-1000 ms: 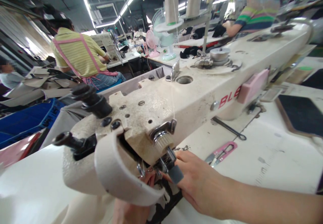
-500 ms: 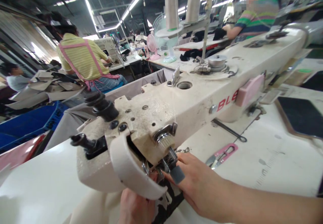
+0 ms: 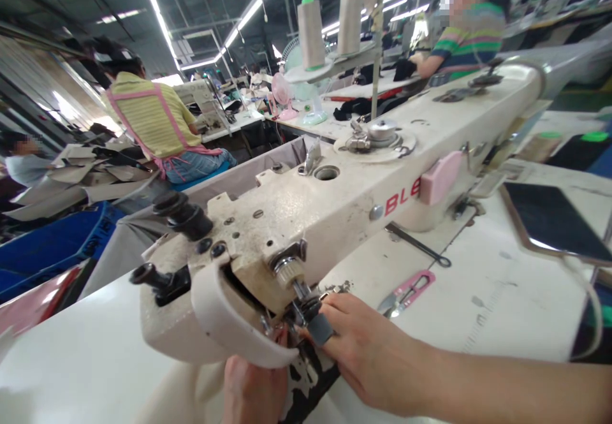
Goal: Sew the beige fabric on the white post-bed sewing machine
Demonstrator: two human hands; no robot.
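A cream sewing machine point(image 3: 306, 201) with a curved white guard point(image 3: 229, 325) at its head fills the middle. Below the guard, my left hand point(image 3: 255, 386) is closed, its fingertips reaching up near the needle area, mostly hidden. Beige fabric point(image 3: 186, 392) lies just left of it. My right hand point(image 3: 363, 347) comes from the right with fingers curled in beside the grey metal tab point(image 3: 319, 329) under the tension knob point(image 3: 289, 272). What either hand pinches is hidden. Between the hands shows a dark surface with white patches point(image 3: 306, 389).
Pink-handled thread snips point(image 3: 408, 291), a dark metal tool point(image 3: 418, 245) and a phone point(image 3: 557, 220) lie on the right of the table. A blue crate point(image 3: 57, 239) stands at left. Thread cones point(image 3: 310, 32) rise behind. Co-workers sit ahead, one in a yellow striped shirt point(image 3: 148, 118).
The camera view has shifted slightly, so the machine and table things appear further left. Both hands stay at the machine head, their pose nearly the same.
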